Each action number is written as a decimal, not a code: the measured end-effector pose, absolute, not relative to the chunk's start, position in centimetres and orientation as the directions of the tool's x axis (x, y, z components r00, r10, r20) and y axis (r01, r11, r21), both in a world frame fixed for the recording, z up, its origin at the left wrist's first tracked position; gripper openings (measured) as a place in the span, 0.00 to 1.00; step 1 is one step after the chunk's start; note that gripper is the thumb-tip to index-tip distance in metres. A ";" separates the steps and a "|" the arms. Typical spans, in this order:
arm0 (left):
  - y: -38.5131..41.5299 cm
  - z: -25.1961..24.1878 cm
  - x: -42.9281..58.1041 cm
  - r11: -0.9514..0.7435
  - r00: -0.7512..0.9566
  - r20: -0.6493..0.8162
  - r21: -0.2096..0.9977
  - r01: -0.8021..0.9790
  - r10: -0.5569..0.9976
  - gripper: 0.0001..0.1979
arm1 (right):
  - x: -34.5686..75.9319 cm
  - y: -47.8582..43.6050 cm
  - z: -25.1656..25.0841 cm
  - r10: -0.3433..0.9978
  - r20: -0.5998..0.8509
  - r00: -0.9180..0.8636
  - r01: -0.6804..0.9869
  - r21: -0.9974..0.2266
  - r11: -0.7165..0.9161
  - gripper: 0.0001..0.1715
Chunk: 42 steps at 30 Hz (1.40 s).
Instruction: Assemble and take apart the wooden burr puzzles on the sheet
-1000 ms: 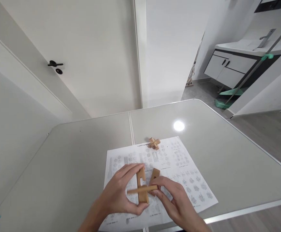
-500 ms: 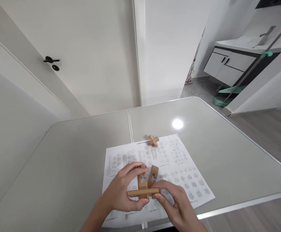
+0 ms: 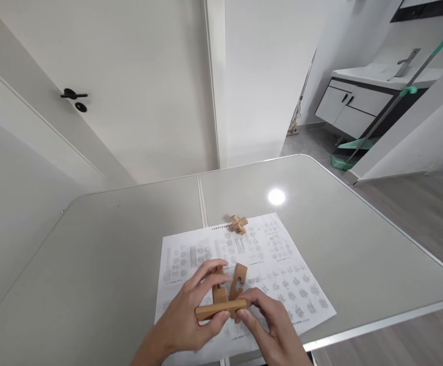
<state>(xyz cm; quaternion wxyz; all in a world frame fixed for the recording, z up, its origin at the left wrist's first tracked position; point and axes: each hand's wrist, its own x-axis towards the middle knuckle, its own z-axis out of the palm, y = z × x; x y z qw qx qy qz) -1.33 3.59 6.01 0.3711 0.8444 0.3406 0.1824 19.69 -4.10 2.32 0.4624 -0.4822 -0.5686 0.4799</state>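
Left hand (image 3: 191,317): closed; the fingers curl over the top of the upright notched piece (image 3: 219,291) and the thumb presses under the left part of the horizontal bar (image 3: 221,308).
Right hand (image 3: 271,325): closed; its fingertips pinch the right end of the horizontal bar, at the foot of the second notched piece (image 3: 239,278).
Change: a second ago the upright notched piece ran through the bar and stuck out below it, and the second notched piece leaned away. Now the bar lies level across the foot of both pieces, which stand close together behind it.
Meaning: three parts are gathered into one cluster, but whether the notches are seated cannot be told.
Appearance: pale, square-sectioned wooden sticks with rectangular cut-outs; the second notched piece tilts slightly to the right.
Location: held just above the printed sheet (image 3: 282,274), near the middle of the near edge of the tabletop (image 3: 111,254).
Surroundings: a small assembled cross (image 3: 238,224) of the same wood rests on the far edge of the sheet, well apart from both hands.
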 end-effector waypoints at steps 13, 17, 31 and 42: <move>2.9 4.7 -1.0 -0.432 0.747 0.133 0.874 0.222 0.652 0.16 | 18.4 -5.5 1.2 0.998 0.043 -0.041 -0.034 -0.999 0.042 0.20; 3.3 4.8 -0.7 -0.433 0.759 0.156 0.884 0.179 0.632 0.15 | 18.9 -5.4 1.7 0.999 0.028 -0.023 0.001 -1.000 0.028 0.21; 3.9 4.9 0.3 -0.391 0.782 0.188 0.917 0.077 0.595 0.18 | 19.3 -5.8 2.0 0.999 0.014 0.042 0.054 -0.998 0.012 0.21; 3.7 6.2 0.7 -0.345 0.757 0.041 0.906 0.247 0.652 0.09 | 19.9 -4.5 2.7 0.986 -0.059 -0.158 -0.196 -0.976 -0.090 0.19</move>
